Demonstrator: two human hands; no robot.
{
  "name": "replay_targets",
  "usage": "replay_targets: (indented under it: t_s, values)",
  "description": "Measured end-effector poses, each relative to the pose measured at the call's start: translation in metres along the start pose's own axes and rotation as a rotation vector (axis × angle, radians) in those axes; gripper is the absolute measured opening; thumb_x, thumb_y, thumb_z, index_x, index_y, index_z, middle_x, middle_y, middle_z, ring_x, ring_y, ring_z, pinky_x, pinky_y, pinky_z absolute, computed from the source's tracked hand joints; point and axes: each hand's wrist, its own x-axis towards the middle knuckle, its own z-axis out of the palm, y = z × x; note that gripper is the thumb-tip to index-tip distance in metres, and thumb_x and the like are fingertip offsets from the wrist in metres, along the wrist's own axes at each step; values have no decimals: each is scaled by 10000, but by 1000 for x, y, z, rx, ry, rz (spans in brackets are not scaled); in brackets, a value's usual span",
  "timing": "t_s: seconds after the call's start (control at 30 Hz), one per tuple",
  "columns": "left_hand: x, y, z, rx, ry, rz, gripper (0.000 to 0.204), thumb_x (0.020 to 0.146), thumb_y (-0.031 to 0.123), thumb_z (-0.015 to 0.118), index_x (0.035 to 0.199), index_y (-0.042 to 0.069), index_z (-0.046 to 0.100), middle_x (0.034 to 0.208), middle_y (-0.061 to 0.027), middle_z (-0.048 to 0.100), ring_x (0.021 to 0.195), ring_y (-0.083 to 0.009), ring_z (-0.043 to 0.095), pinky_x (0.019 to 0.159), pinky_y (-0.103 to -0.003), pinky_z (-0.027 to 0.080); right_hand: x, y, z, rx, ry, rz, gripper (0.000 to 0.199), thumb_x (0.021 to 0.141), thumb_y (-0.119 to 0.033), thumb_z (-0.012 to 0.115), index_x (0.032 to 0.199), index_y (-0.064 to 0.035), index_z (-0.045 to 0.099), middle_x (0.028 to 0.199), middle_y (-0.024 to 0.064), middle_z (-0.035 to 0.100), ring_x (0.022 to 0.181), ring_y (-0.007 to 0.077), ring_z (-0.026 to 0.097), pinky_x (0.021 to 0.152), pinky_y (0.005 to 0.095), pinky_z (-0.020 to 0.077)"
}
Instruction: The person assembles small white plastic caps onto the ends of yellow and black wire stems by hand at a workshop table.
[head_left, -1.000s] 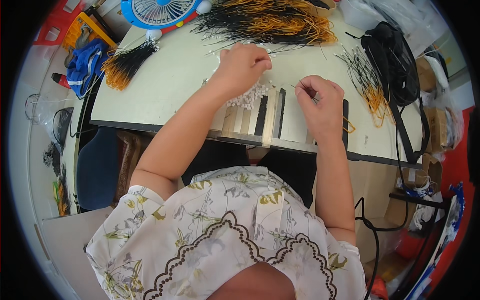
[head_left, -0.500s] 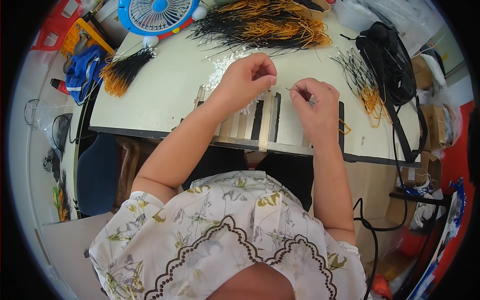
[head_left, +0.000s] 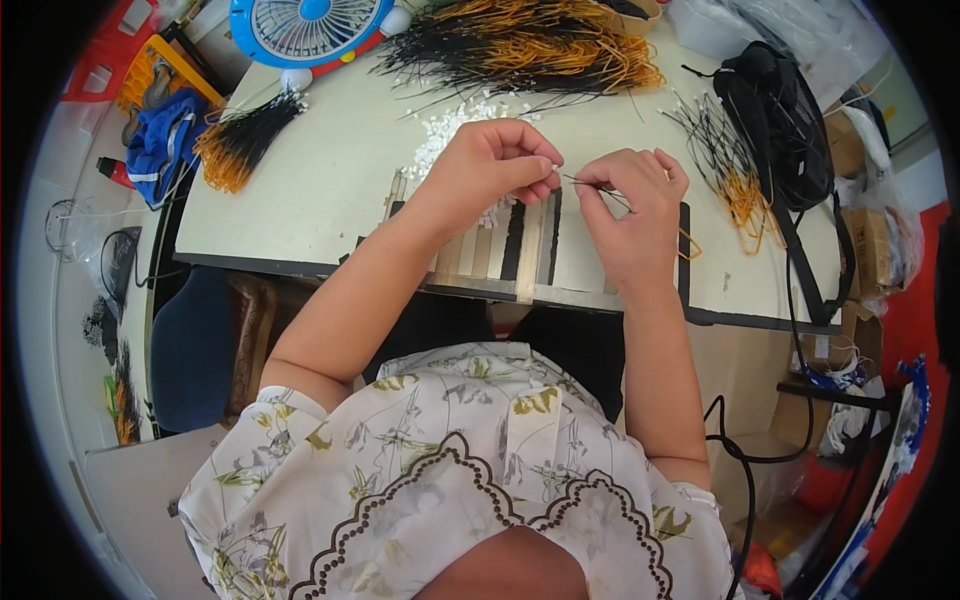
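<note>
Over the near part of the table, my left hand [head_left: 488,172] pinches a tiny white piece [head_left: 556,169] between thumb and fingers. Facing it, my right hand [head_left: 637,220] is closed on a thin black wire [head_left: 568,177], whose tip points at the white piece; whether they touch is too small to tell. An orange bent wire end [head_left: 690,246] shows past the right side of that hand. Beyond my left hand lies a loose heap of small white pieces [head_left: 445,140]. Below both hands sits a frame of wooden and black strips [head_left: 530,250] at the table edge.
A large pile of black-and-orange wires [head_left: 530,50] lies at the back. Smaller wire bundles lie left [head_left: 245,140] and right [head_left: 735,180]. A blue fan [head_left: 313,30] stands back left; a black bag [head_left: 785,130] with hanging straps lies on the right.
My left hand has moved slightly right and down, toward my right hand. The wire tip and the fingers of my left hand are now much closer together.
</note>
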Motion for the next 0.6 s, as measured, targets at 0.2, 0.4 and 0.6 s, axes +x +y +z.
replay_targets:
  t_s: [0.2, 0.4, 0.6]
  values:
    - [0, 0, 1, -17, -8, 4, 135, 878, 47, 657, 998, -15, 660, 863, -92, 702, 740, -114, 652, 697, -243, 534, 0, 0, 1, -27, 12, -16, 87, 757, -53, 682, 780, -117, 627, 765, -41, 614, 754, 137, 586, 1041, 412, 289]
    - [0, 0, 2, -34, -13, 2, 133, 879, 43, 655, 996, -21, 658, 880, -107, 711, 761, -128, 668, 710, -250, 545, -1, 0, 1, -26, -1, 4, 87, 756, -51, 682, 778, -114, 626, 762, -40, 614, 748, 135, 585, 1035, 407, 297]
    - [1, -1, 1, -51, -18, 17, 140, 879, 30, 642, 1002, -37, 657, 883, -139, 713, 763, -145, 683, 713, -260, 570, 0, 0, 1, 4, 15, 11, 86, 755, -49, 682, 773, -111, 625, 756, -38, 610, 741, 136, 582, 1031, 403, 300]
